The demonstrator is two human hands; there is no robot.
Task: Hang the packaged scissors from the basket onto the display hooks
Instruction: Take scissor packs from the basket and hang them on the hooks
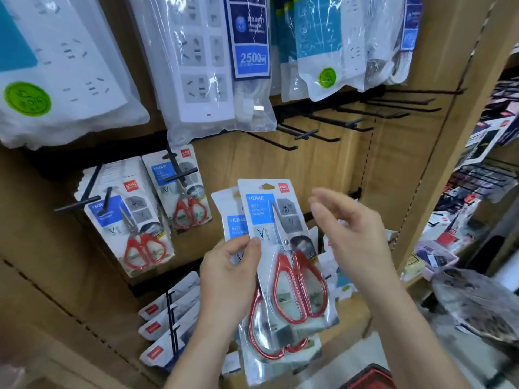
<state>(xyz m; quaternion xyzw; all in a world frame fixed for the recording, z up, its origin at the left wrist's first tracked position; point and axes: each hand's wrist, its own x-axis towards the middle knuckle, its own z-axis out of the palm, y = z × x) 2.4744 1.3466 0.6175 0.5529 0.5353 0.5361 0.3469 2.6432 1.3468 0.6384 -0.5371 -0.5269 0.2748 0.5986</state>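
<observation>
Two packs of red-handled scissors sat pinched in the left hand, while the right hand hovered open, empty.

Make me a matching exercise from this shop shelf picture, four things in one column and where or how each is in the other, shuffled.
Things:
1. front red-handled scissors pack
2. left hand
3. right hand
4. white power strip in clear bag

States:
A. open, holding nothing
B. hanging on the top row
C. held in front of the shelf, not on a hook
D. gripping the packs by their left edge

Pairs: 1-C, 2-D, 3-A, 4-B
</observation>
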